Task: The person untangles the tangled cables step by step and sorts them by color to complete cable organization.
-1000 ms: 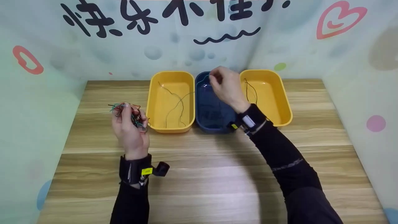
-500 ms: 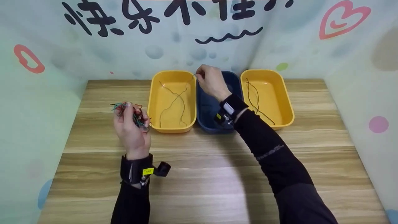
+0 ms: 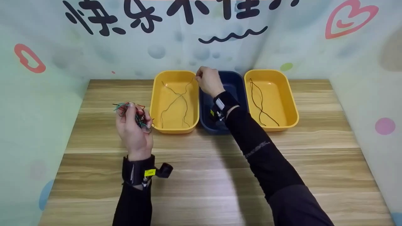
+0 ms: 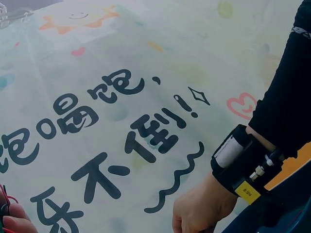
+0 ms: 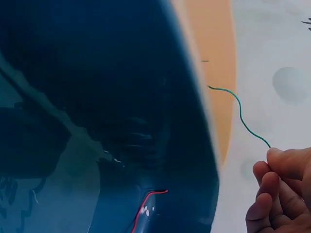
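Right hand pinching one end of a green wire, over the rear of the seam where left yellow box meets blue box. Wire trails down inside the left yellow box; can't tell if it touches bottom. Left hand gripping tangled wire bundle, mostly red and green, above worktop, just off that box's left edge.

Placed so far: another thin wire in left yellow box, rear-left to front-right corner; red wire in blue box; dark wires in right yellow box, by its left wall, reaching its front edge, count unclear. Boxes sit along worktop's back edge. Looks early: few wires down, bundle remains, green one not yet released.
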A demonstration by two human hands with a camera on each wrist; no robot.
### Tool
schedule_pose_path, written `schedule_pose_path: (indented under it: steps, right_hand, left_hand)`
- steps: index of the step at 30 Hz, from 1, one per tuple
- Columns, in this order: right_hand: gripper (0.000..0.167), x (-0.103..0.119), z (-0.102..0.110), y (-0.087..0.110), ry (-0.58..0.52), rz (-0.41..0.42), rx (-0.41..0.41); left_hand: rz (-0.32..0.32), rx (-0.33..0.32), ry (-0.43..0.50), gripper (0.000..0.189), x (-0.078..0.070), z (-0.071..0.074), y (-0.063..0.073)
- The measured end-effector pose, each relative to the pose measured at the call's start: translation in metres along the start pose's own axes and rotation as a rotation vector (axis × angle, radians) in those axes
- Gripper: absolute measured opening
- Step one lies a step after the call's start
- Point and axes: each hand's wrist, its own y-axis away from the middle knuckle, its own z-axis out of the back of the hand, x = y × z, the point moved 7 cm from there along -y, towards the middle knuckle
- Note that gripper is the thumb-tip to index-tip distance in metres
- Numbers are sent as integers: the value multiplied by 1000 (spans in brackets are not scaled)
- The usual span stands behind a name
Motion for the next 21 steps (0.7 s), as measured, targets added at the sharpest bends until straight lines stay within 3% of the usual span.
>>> schedule_pose_path:
  steps: [12, 21]
  right_hand:
    - [25, -2, -12, -2, 76, 55, 64]
    - [28, -1, -12, -3, 87, 34, 103]
  left_hand:
    - [14, 7, 3, 20, 1, 0, 0]
    - [18, 10, -6, 21, 2, -1, 0]
